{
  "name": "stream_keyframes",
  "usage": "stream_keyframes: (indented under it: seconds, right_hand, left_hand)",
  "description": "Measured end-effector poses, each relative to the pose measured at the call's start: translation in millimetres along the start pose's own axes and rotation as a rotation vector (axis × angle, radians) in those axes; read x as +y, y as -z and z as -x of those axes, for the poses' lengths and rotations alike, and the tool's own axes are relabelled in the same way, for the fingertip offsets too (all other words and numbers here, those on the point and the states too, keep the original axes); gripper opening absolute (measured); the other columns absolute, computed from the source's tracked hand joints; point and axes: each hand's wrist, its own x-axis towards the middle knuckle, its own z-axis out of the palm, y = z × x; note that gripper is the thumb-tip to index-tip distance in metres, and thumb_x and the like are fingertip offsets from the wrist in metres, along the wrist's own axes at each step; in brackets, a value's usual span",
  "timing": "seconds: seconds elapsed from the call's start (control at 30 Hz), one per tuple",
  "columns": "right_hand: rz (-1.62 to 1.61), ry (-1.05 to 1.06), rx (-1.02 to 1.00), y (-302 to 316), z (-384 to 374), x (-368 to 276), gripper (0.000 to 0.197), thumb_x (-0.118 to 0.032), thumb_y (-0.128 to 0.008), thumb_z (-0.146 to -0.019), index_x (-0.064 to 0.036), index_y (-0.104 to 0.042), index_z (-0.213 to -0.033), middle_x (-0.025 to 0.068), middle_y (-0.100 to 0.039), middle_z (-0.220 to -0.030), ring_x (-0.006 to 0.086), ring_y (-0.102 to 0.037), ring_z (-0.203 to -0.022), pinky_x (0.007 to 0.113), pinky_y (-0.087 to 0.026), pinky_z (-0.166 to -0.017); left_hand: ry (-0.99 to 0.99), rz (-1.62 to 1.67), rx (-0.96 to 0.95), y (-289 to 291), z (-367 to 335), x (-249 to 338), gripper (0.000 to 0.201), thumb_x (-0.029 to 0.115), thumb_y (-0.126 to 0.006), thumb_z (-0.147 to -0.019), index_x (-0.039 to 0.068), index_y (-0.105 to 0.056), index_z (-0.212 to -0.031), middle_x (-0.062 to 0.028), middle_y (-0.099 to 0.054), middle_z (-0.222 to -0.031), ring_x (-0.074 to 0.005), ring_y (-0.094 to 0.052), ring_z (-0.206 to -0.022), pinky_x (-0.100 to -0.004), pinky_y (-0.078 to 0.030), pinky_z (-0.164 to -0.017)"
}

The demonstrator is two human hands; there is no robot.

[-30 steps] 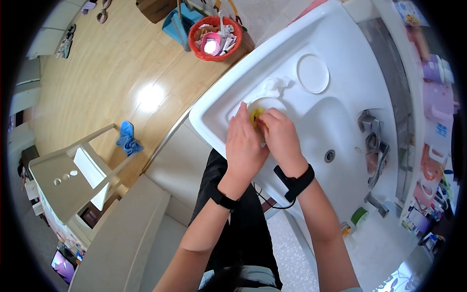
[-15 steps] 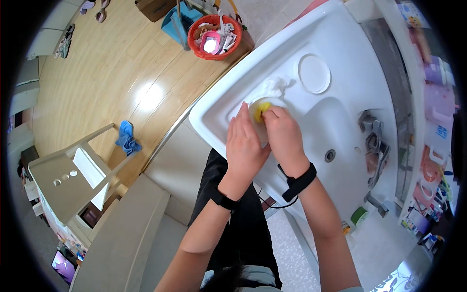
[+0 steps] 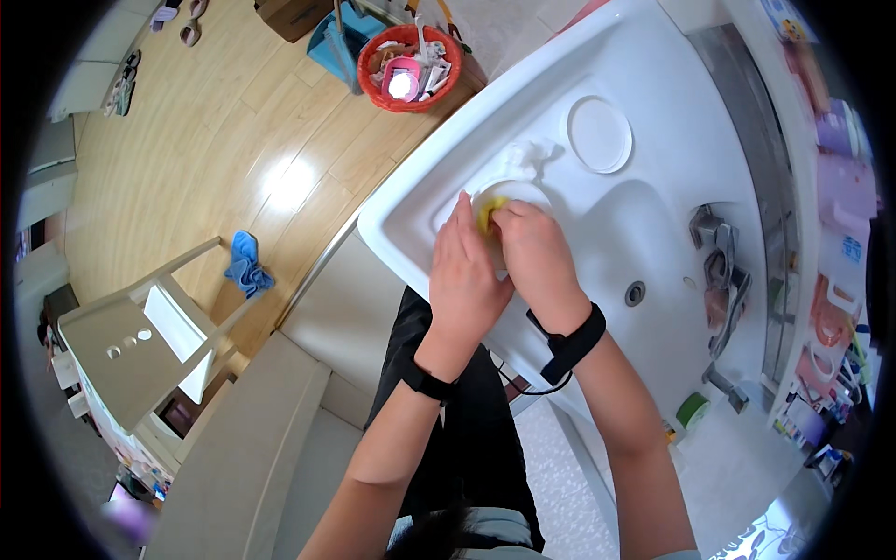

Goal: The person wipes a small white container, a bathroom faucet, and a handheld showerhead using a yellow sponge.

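Observation:
A white round bowl sits tilted over the near left corner of the white sink. My left hand grips it, with long fingers laid along its left side and the thumb toward the near edge. Inside the bowl, my right hand pinches a yellow sponge against the inner surface; the fingers hide part of it. Just beyond the bowl lies a crumpled white, thin-looking piece. A flat white round lid rests on the sink ledge to the right of that.
The sink basin has a drain and a metal faucet at right. Bottles stand along the right shelf. A red waste basket and blue dustpan are on the floor beyond; a pale chair stands at left.
The right hand has shifted slightly left with the sponge inside the bowl. The left hand keeps its grip with little movement, and the view has moved a little.

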Motion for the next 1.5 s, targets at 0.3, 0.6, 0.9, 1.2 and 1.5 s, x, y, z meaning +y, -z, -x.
stream_keyframes:
  seconds: [0.3,0.6,0.9,1.2,1.5]
  right_hand:
    - [0.099,-0.029,0.081,-2,-2,-2,0.008,-0.003,-0.053,-0.074,0.0016,-0.059,-0.072,0.0166,-0.06,-0.081,0.0325,-0.06,-0.079,0.038,-0.052,-0.066]
    - [0.166,-0.097,0.056,3,-1,-9,0.007,-0.002,-0.055,-0.071,0.0018,-0.061,-0.07,0.017,-0.06,-0.079,0.033,-0.06,-0.076,0.04,-0.051,-0.065]
    - [0.129,-0.111,0.072,7,-1,-6,0.007,-0.001,-0.055,-0.07,0.002,-0.06,-0.074,0.0173,-0.059,-0.08,0.0315,-0.06,-0.078,0.039,-0.051,-0.065]
    - [-0.739,-0.336,0.092,44,9,4,0.009,0.001,-0.056,-0.08,0.0036,-0.062,-0.087,0.013,-0.062,-0.086,0.0204,-0.062,-0.08,0.029,-0.05,-0.073]
    - [-1.879,-0.508,0.358,59,125,119,0.035,-0.008,-0.054,-0.09,0.0018,-0.048,-0.123,0.0086,-0.058,-0.115,0.0186,-0.057,-0.105,0.034,-0.045,-0.093]
  left_hand:
    - [-0.025,-0.042,-0.009,1,-2,3,0.1,0.022,-0.08,-0.063,-0.01,-0.02,-0.136,-0.025,-0.046,-0.127,-0.0378,-0.049,-0.113,-0.0392,-0.041,-0.093]
    - [-0.033,-0.051,-0.028,3,-2,4,0.095,0.018,-0.077,-0.063,-0.012,-0.022,-0.134,-0.0259,-0.046,-0.122,-0.0362,-0.048,-0.111,-0.0432,-0.037,-0.098]
    - [-0.012,-0.102,-0.037,-2,0,2,0.094,0.019,-0.077,-0.064,-0.01,-0.023,-0.135,-0.0235,-0.046,-0.126,-0.0339,-0.049,-0.114,-0.0452,-0.038,-0.098]
    - [0.02,-0.119,-0.022,3,-4,7,0.1,0.017,-0.08,-0.06,-0.009,-0.021,-0.136,-0.0247,-0.045,-0.128,-0.0378,-0.047,-0.115,-0.0439,-0.038,-0.097]
    - [-0.231,0.046,-0.012,10,22,26,0.078,-0.002,-0.065,-0.069,-0.006,-0.025,-0.136,-0.0252,-0.037,-0.133,-0.0401,-0.039,-0.122,-0.0454,-0.03,-0.104]
